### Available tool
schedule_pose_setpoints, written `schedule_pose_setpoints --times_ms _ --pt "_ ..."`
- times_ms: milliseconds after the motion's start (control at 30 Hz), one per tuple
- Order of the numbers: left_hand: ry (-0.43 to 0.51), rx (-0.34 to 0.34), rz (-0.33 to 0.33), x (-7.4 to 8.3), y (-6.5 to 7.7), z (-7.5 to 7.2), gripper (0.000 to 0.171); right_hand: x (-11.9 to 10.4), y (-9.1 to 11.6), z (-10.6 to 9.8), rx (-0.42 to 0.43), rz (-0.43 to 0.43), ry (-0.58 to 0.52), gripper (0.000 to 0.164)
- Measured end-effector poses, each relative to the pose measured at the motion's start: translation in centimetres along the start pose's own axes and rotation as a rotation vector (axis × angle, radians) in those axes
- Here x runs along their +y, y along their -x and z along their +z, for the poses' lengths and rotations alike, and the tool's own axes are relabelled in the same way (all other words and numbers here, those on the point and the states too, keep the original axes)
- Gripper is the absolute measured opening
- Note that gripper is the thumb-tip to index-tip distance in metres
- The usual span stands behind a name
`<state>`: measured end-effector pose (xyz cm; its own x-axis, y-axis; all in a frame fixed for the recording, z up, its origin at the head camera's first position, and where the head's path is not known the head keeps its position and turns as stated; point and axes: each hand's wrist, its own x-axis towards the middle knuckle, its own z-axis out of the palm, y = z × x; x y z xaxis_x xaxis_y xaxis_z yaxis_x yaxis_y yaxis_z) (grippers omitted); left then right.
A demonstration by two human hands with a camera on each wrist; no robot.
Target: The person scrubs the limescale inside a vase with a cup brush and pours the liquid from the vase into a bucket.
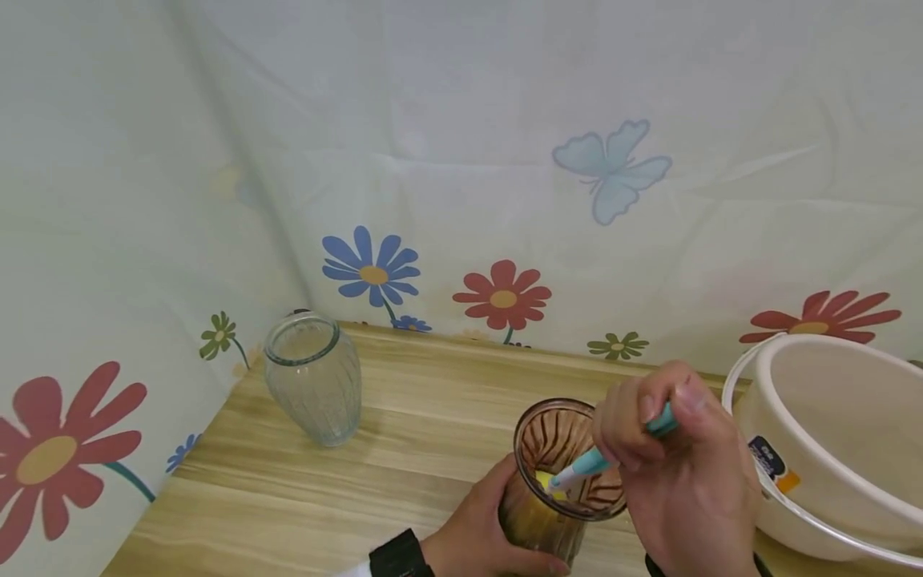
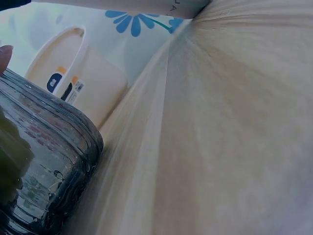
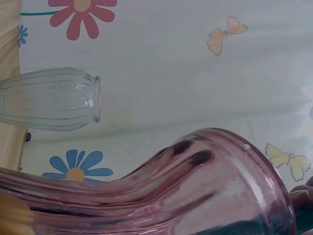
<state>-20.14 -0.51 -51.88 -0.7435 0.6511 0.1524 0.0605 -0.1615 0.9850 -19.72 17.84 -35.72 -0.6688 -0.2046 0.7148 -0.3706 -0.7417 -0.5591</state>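
Observation:
A brownish-pink glass vase with a flared, fluted rim stands in front of me, and my left hand grips its side. My right hand is curled round the teal-and-white handle of a sponge brush, which slants down through the vase's mouth. Yellow sponge shows inside the vase below the handle. In the left wrist view the wet base of the vase is close to the table, with drops on the glass. The right wrist view has the vase's flared mouth up close.
A clear ribbed glass vase stands upright at the back left of the wooden table. To the right, beside my right hand, is a cream bucket with a handle and label. A flower-printed cloth hangs behind.

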Motion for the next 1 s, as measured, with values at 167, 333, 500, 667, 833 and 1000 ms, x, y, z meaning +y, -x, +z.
schedule_pose_setpoints --times_ms 167,333,500,667,833,1000 --pt "-0.048 0.016 0.045 -0.2 0.1 0.0 0.093 0.0 0.1 0.1 -0.017 0.083 -0.025 0.053" --pt "-0.044 0.014 0.044 -0.1 0.0 0.0 0.093 -0.2 0.5 -0.3 -0.040 0.218 0.031 0.059" --pt "-0.033 0.018 0.032 0.0 -0.1 0.0 0.090 -0.6 0.9 -0.6 -0.087 0.312 0.150 0.061" --pt "-0.010 0.017 0.003 0.0 -0.1 0.0 0.088 -0.7 1.0 -0.5 -0.118 0.334 0.277 0.057" --pt "-0.013 0.014 0.012 -0.2 0.0 -0.1 0.088 -0.8 1.0 -0.1 -0.127 0.384 0.345 0.048" --pt "-0.024 0.009 0.032 -0.1 0.1 -0.1 0.085 -0.9 0.9 0.5 -0.169 0.392 0.381 0.042"
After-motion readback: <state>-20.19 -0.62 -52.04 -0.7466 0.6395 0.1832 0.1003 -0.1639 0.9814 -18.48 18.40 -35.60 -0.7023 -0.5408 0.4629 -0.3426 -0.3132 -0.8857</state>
